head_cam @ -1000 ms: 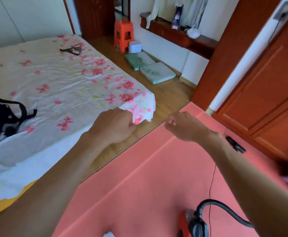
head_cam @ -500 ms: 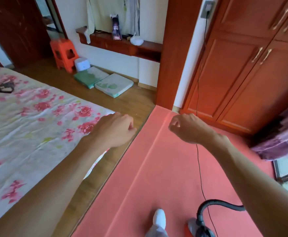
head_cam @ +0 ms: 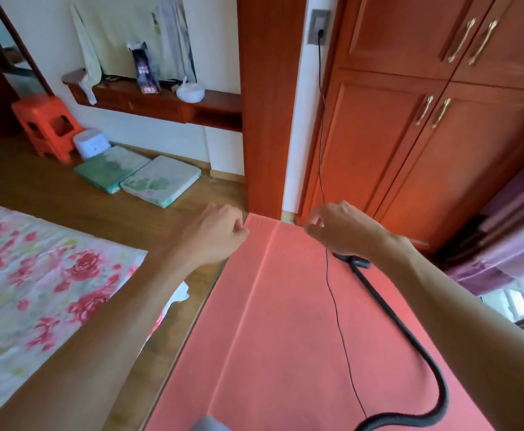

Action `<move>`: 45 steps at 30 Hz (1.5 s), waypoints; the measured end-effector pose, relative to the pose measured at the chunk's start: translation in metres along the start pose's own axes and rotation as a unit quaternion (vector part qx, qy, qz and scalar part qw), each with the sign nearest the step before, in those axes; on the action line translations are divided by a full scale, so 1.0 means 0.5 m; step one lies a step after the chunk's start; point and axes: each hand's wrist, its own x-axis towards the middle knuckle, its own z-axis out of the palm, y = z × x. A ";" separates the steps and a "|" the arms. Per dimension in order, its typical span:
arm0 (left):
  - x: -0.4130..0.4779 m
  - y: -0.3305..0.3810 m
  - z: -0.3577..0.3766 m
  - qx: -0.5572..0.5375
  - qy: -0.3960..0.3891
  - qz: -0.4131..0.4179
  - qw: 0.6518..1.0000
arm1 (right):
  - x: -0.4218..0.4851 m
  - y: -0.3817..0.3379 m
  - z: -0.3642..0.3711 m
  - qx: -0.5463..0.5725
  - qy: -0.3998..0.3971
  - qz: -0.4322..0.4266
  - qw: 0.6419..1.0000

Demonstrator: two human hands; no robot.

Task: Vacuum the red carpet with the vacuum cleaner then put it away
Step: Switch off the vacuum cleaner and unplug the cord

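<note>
1. Both arms are out ahead of me over the floor; the left grip has its fingers curled in toward the palm, closed on nothing.
2. The right grip has its fingers loosely bent and carries nothing that I can see; the power cord runs behind it in this view, and I judge it is not touched.
3. The task's machine is not in either grip; its black hose snakes across the red carpet, and the wand end lies on the carpet near the wardrobe, partly hidden by my right wrist; the vacuum's body is out of view at the bottom edge.
4. The cord climbs the wall to the socket and is plugged in; so the machine is set up, not stowed.
5. Progress, as I read it: no vacuuming is going on right now; the carpet shows no obvious dirt, but I cannot tell from here whether it has been gone over.
6. Still to do for certain: pick up the wand, then unplug, gather cord and hose, and put the vacuum away; none of that is done.
7. The bed lies to the left, beside the carpet's edge, with a strip of wooden floor between.
</note>
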 end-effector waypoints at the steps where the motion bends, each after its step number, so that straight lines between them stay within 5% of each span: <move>1: 0.032 0.001 -0.001 0.009 0.000 0.006 1.000 | 0.025 0.013 -0.006 0.000 0.000 0.007 1.000; 26: 1.034 -0.002 -0.090 0.126 -0.067 0.186 0.972 | 0.764 0.326 -0.235 0.056 0.033 0.147 0.987; 37: 1.413 0.079 -0.093 0.124 -0.061 0.137 0.981 | 1.155 0.530 -0.373 0.067 0.035 0.099 0.992; 45: 1.624 0.086 -0.099 0.092 -0.029 0.146 0.985 | 1.392 0.559 -0.480 0.078 0.134 0.103 0.983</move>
